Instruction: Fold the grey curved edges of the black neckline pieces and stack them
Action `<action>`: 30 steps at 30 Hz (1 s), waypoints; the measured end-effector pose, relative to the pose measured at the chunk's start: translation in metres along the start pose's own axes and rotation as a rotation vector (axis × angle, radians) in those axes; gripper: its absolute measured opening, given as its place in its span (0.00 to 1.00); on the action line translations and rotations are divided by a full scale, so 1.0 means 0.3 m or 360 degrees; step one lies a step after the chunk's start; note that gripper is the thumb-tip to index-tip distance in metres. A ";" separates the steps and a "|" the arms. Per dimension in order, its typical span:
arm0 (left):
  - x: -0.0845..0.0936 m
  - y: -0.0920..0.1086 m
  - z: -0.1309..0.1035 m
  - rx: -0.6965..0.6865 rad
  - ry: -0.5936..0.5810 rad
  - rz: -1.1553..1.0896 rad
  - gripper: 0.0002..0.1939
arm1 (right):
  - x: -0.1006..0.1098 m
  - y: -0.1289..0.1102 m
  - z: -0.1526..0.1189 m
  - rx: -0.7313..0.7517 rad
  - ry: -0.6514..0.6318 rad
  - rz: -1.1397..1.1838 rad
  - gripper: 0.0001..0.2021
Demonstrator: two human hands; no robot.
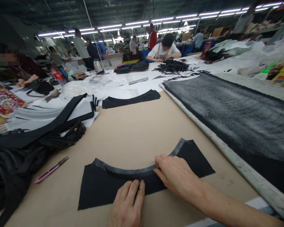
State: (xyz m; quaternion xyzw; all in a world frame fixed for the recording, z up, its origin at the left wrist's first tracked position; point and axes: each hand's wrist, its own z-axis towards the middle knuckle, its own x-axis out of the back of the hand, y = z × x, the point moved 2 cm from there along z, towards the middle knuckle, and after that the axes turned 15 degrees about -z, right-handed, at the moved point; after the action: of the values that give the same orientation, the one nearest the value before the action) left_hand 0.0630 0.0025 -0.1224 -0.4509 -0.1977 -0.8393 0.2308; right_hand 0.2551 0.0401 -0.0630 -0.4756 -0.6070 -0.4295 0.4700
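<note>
Flat, curved-edged black fabric piece point(151, 184)

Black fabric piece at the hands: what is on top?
Left hand and right hand, the latter at the speckled grey curved edge; the black fabric beneath them is hidden.

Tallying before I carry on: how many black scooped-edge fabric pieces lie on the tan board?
2. The near fabric piece is under the left hand and right hand; the far fabric piece lies at the far edge of the tan board. More could be hidden beneath.
</note>
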 end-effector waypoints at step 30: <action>-0.091 0.090 0.070 0.0254 0.0146 0.0071 0.22 | 0.054 0.205 -0.013 0.0025 -0.0223 0.0415 0.10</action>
State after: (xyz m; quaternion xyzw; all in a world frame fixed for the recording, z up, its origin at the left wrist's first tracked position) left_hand 0.1055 -0.0025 -0.1312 -0.3964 -0.2430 -0.8354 0.2933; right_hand 0.3143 0.0503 -0.0417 -0.5757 -0.5746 -0.3258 0.4820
